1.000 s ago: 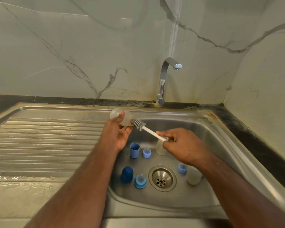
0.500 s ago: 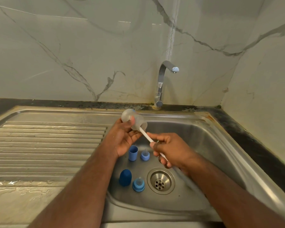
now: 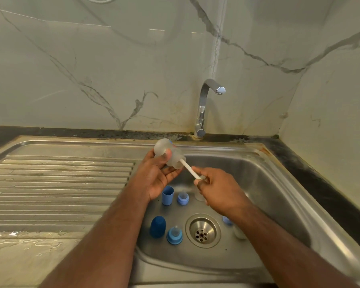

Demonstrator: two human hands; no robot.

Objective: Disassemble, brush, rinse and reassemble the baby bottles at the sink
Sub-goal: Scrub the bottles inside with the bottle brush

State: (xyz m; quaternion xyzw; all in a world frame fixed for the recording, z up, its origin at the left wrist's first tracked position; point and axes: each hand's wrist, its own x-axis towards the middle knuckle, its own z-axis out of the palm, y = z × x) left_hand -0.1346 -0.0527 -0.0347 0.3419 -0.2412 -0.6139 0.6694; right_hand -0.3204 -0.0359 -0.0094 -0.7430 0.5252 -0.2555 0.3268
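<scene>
My left hand [image 3: 155, 175] grips a clear bottle body [image 3: 168, 155], tilted with its mouth toward the right, above the sink's left rim. My right hand [image 3: 214, 188] pinches the white brush handle [image 3: 188, 169]; the brush head is inside the bottle. On the sink floor stand a light blue cap [image 3: 167, 195], a blue collar with teat [image 3: 182, 198], a dark blue cap [image 3: 157, 226] and another collar with teat [image 3: 174, 235]. A clear bottle [image 3: 198, 195] shows partly behind my right hand. Another collar [image 3: 227, 220] and bottle [image 3: 239, 232] peek from under my right forearm.
The steel sink basin [image 3: 264, 196] has a drain [image 3: 202, 231] at its middle. The tap [image 3: 204, 107] stands at the back, with no water running. A ribbed draining board [image 3: 56, 183] lies to the left, wet near the front. Marble walls close off the back and right.
The brush head, outside the bottle mouth a second ago, has gone inside the bottle. My right hand moved left toward the bottle; my left hand tilted the bottle slightly rightward.
</scene>
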